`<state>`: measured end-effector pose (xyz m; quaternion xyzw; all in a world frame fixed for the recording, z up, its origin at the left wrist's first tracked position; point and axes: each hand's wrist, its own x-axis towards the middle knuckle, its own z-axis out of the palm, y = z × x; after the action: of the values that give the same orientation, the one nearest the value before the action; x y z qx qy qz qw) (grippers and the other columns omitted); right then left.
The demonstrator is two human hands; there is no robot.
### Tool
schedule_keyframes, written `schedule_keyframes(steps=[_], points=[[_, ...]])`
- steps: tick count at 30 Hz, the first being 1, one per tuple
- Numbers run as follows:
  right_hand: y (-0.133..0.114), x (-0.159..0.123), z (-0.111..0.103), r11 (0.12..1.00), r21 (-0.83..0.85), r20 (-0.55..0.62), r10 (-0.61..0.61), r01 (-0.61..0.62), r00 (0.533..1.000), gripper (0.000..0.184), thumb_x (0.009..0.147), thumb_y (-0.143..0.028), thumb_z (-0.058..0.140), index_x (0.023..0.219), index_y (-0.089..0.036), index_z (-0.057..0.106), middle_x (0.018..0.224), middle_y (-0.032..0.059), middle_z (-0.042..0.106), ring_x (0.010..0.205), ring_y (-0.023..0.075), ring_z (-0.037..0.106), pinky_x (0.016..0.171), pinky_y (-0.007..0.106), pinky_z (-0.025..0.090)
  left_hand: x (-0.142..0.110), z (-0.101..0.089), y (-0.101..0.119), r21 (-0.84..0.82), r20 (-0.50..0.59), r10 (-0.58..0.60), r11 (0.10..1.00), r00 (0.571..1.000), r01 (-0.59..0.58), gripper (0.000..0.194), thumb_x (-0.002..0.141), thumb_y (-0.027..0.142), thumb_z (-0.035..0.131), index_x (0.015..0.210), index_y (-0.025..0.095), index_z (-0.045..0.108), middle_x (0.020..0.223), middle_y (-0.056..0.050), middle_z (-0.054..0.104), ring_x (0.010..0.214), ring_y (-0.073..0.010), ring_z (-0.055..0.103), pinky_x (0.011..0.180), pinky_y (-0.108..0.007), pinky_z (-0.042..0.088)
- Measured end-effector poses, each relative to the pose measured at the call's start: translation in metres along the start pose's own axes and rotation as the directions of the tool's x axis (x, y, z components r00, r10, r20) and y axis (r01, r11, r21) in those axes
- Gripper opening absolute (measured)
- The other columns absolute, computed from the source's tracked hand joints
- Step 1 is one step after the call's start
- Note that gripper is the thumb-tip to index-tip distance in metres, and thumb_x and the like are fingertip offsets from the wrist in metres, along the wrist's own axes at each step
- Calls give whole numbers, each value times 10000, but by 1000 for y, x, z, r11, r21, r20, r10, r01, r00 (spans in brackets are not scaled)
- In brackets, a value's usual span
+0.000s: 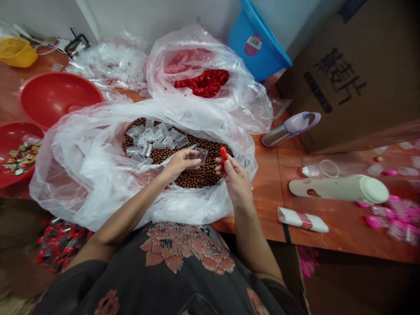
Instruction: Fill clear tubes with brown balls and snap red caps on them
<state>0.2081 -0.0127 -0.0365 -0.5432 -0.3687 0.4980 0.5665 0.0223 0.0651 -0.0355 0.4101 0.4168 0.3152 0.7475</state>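
My left hand [184, 164] pinches a small clear plastic cup [201, 155] over an open plastic bag [98, 175]. Inside that bag lie many round brown balls [200, 175], with a heap of clear plastic cups [154, 138] on top of them toward the left. To the right, my right hand [236, 177] is closed on a shiny red cap [223, 152], held upright between thumb and fingers; more red shows under the thumb. The two hands are a short way apart, both above the balls.
Behind stands a bag of red caps [203, 83] beside a blue bucket [259, 39]. Red bowls [61, 94] are at left. On the right lie a steel bottle [278, 131], a pale flask [331, 189] and a tissue pack [303, 219], near a big carton [354, 78].
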Motion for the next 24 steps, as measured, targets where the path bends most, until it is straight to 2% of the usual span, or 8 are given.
schedule_keyframes(steps=[2,5,8,10,16,21,24], points=[[2,3,2,999,33,37,36,-38,999,421,889,-506,584,1244,-286,637,1122,40,724,806,143,694,748,332,595,-2,0,0,5,10,0,1000,1000,0,343,678,231,799,994,145,696,974,-64,720,813,-143,662,791,-308,567],[6,3,2,997,46,69,58,-61,996,451,861,-512,624,1255,-292,624,1128,35,715,901,174,713,828,375,604,-6,-2,1,39,61,20,999,998,-22,360,700,247,786,1034,149,694,1028,-86,725,872,-168,668,818,-327,562],[8,5,0,999,44,49,20,-23,999,446,835,-463,672,1248,-300,632,1162,33,712,1035,202,693,932,422,580,-8,-4,1,90,79,51,994,996,-58,353,712,251,770,1046,165,695,1070,-100,721,921,-194,672,848,-344,550],[6,7,-2,999,36,13,-9,9,1000,422,819,-432,691,1220,-307,650,1210,28,701,1086,206,673,948,422,575,-9,-5,0,123,78,55,990,995,-64,339,713,249,765,1035,170,696,1069,-106,720,914,-202,675,849,-356,545],[1,14,-2,988,129,22,78,-80,997,387,804,-447,706,1162,-308,665,1098,4,733,885,164,710,808,359,620,-14,-6,-3,140,102,30,989,994,-44,331,731,241,747,1044,153,684,1050,-111,717,875,-188,675,831,-369,544],[-2,11,5,990,101,80,86,-94,993,435,761,-444,746,1154,-279,664,1174,27,712,953,185,707,938,412,580,-22,-5,-3,84,141,-17,996,990,5,342,737,240,755,1061,150,690,1060,-105,712,873,-177,678,827,-353,547],[-3,12,8,992,101,37,66,-70,997,463,696,-407,800,1130,-293,687,1133,10,727,963,186,698,984,429,550,-25,-5,-4,81,143,-16,997,990,4,352,753,245,749,1089,152,701,1054,-105,720,880,-186,683,838,-363,544]])
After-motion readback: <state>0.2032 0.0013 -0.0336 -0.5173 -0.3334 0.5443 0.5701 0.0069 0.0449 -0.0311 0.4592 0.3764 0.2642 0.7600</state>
